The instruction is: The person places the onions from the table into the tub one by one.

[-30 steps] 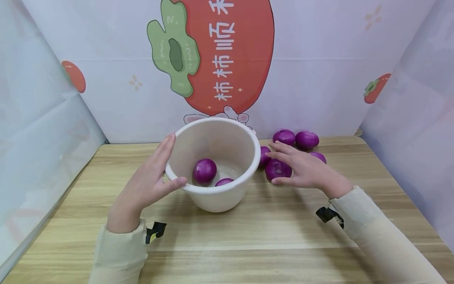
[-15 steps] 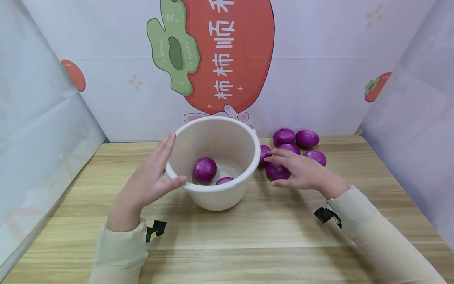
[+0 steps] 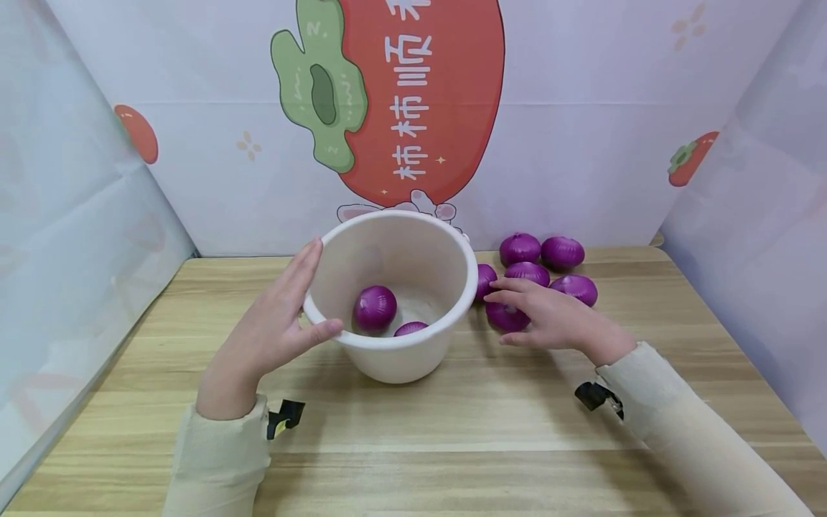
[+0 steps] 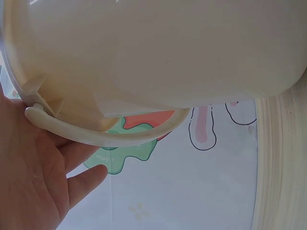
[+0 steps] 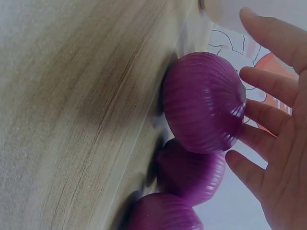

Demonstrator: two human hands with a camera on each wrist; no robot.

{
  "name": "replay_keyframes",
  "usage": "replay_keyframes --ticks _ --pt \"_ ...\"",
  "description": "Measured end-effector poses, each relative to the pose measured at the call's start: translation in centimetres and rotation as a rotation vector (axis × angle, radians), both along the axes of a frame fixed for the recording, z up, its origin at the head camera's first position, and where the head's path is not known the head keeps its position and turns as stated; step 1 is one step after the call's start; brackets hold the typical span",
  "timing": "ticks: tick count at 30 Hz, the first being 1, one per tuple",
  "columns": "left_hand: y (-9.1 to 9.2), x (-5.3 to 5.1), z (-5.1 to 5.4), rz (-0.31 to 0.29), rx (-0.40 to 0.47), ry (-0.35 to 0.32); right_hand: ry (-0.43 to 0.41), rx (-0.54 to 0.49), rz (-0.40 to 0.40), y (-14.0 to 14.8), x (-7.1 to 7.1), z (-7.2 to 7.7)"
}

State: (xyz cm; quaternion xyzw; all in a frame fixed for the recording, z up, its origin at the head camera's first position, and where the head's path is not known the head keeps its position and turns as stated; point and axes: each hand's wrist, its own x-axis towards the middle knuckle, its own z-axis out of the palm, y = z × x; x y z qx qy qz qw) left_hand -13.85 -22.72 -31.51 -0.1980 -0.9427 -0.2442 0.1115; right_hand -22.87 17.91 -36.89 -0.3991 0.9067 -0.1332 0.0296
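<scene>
A white bucket (image 3: 400, 359) stands on the table, one purple onion (image 3: 375, 309) and part of another (image 3: 410, 328) visible inside. My left hand (image 3: 265, 330) lies against its left rim, thumb on the front edge; in the left wrist view the hand (image 4: 38, 177) is beside the bucket's handle (image 4: 110, 139). Over the nearest onion (image 3: 507, 316) of the group right of the bucket, my right hand (image 3: 555, 316) is spread, holding nothing. The right wrist view shows its fingers apart beside that onion (image 5: 204, 101); whether they touch it I cannot tell.
Several more onions (image 3: 520, 248) sit behind and beside the right hand, close to the back wall. Printed sheets (image 3: 568, 143) enclose the wooden table (image 3: 413, 459) at the back and both sides. Dark wrist devices (image 3: 284, 418) hang at both cuffs.
My right hand has drawn slightly down toward the front, uncovering more of the onions behind it. The left hand stays on the bucket rim, and the bucket has not moved.
</scene>
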Motion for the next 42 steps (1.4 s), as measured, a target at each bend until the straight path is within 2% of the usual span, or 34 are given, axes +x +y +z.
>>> replay_keyframes --ticks 9,22,29,42 --pt "0.0 0.0 0.0 -0.008 -0.001 0.007 0.015 -0.019 0.030 0.1 -0.1 -0.3" --pt "0.0 0.1 0.0 0.001 -0.001 0.000 -0.006 -0.021 0.032 0.1 -0.3 -0.7" --pt "0.0 0.0 0.0 -0.005 -0.005 0.004 -0.050 0.014 0.019 0.1 -0.4 -1.2" --pt "0.0 -0.1 0.0 -0.007 -0.001 0.008 -0.044 0.011 0.022 0.1 -0.8 -1.5"
